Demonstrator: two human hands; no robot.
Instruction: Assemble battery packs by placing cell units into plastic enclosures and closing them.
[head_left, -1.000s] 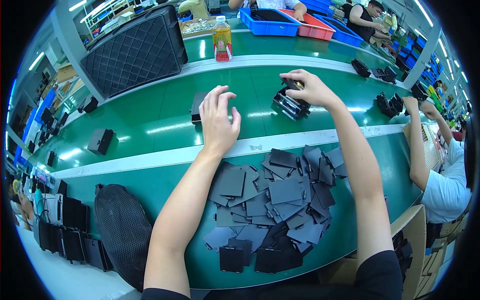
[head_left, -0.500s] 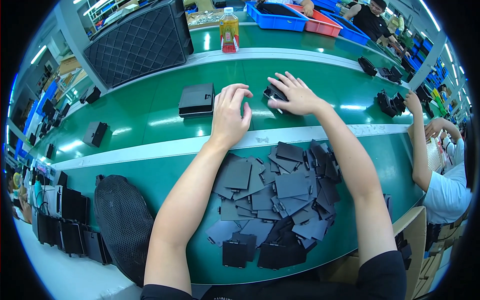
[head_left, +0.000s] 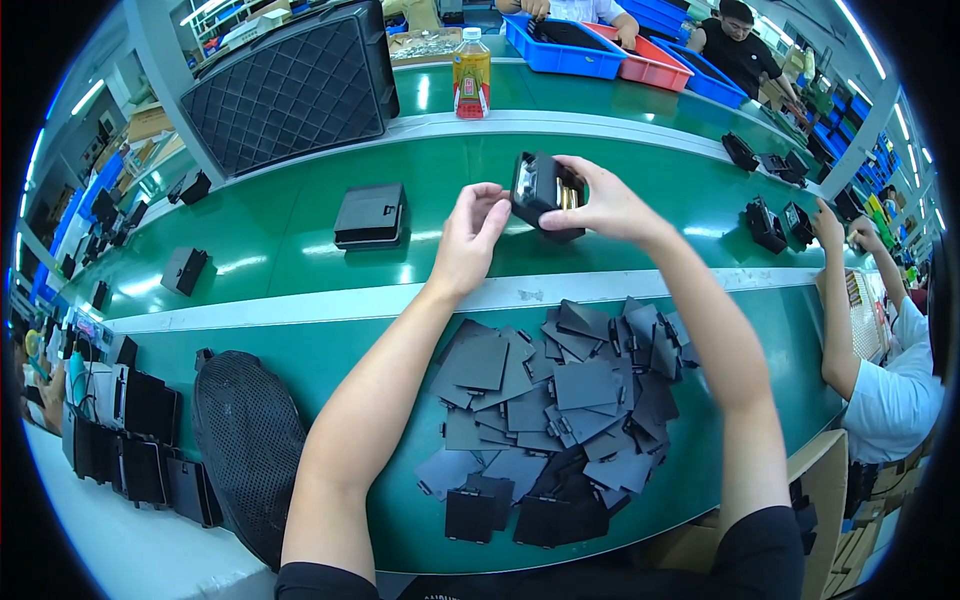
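Note:
A small black plastic box (head_left: pixel 546 192) is lifted off the green belt and tilted, its open side showing gold and silvery parts inside. My right hand (head_left: pixel 603 208) grips it from the right, thumb below and fingers over the top. My left hand (head_left: pixel 472 235) is at the box's left edge, fingers curled with a gap to the thumb; whether the fingertips touch the box I cannot tell. A closed black box (head_left: pixel 370 215) lies on the belt to the left. Below my forearms, a heap of flat black plastic covers (head_left: pixel 585 385) is spread over the green worktop.
A white rail (head_left: pixel 400 300) divides belt (head_left: pixel 290 220) from worktop. Beyond are a quilted black case (head_left: pixel 295 95), a drink bottle (head_left: pixel 471 75), blue (head_left: pixel 565 45) and red bins (head_left: pixel 655 65). A black mesh-covered object (head_left: pixel 245 450) sits left; a co-worker's arms (head_left: pixel 838 300) reach in at right.
My right hand has picked the small black box up off the belt and tilted it. My left hand has come close to it. The other boxes on the belt have shifted left.

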